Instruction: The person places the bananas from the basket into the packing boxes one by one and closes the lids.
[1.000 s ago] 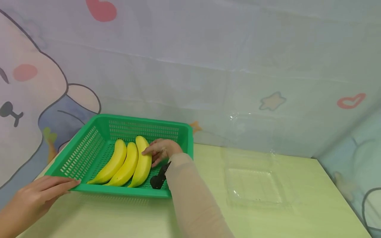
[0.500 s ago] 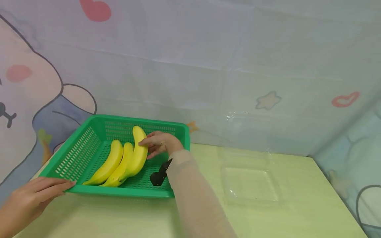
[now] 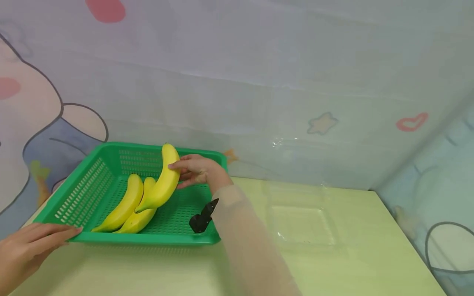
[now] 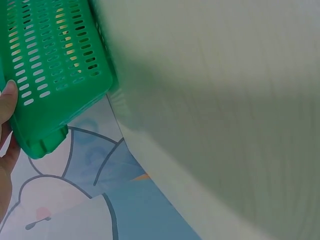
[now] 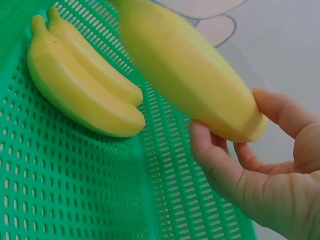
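Note:
My right hand (image 3: 198,169) pinches a yellow banana (image 3: 164,181) between thumb and fingers near its upper end. The banana is tilted and raised inside a green plastic basket (image 3: 148,238); in the right wrist view it hangs above the basket floor, stem end away from the hand. Two more bananas (image 5: 82,80) lie side by side on the basket floor, one partly covered by the held banana in the head view. My left hand (image 3: 31,248) grips the basket's rim at the front left corner, with the thumb (image 4: 9,95) against the outer wall in the left wrist view.
A clear plastic container (image 3: 303,226) with its lid raised stands on the pale green table (image 3: 370,255) right of the basket. A printed cloth (image 3: 240,82) hangs behind the table. A black device (image 3: 201,218) is on the right wrist.
My right hand has taken the rightmost banana up off the basket floor and tilted it, moving upward. The left hand stays on the rim. The head view has shifted slightly right.

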Demonstrator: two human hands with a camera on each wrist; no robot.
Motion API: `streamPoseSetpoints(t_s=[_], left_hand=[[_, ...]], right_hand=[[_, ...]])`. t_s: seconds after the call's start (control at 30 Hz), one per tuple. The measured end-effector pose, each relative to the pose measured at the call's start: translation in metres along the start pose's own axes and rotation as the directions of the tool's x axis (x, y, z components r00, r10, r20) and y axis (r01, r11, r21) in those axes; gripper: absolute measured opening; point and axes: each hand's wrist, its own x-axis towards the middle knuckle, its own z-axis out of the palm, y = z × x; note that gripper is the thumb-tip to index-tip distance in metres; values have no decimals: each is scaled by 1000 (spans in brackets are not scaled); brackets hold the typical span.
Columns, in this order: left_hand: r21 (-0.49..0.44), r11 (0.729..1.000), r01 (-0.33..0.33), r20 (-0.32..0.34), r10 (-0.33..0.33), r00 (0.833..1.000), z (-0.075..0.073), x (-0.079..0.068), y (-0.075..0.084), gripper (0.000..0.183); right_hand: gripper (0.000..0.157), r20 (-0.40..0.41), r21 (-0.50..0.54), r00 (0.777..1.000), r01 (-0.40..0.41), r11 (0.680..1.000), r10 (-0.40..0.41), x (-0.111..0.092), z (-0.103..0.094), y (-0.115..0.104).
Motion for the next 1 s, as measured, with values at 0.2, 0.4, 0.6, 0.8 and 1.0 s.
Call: streamPoseSetpoints(t_s=[0.2, 0.4, 0.6, 0.8, 1.0], left_hand=[[-33, 999, 0, -2, 0, 1000, 1, -4, 0, 55], [-38, 999, -1, -13, 1, 1000, 3, -5, -2, 55], [-46, 999, -5, -9, 4, 1000, 2, -4, -3, 55], [-36, 999, -11, -11, 11, 1000, 3, -5, -5, 56], [-31, 999, -11, -11, 10, 1000, 2, -3, -4, 56]], right_hand=[[34, 4, 30, 1000, 20, 999, -20, -8, 0, 0], [33, 13, 54, 999, 32, 998, -32, -15, 0, -3], [30, 3, 61, 999, 42, 997, -43, -20, 0, -5], [25, 5, 63, 999, 44, 997, -44, -23, 0, -6], [28, 13, 59, 999, 42, 997, -43, -29, -1, -7]])
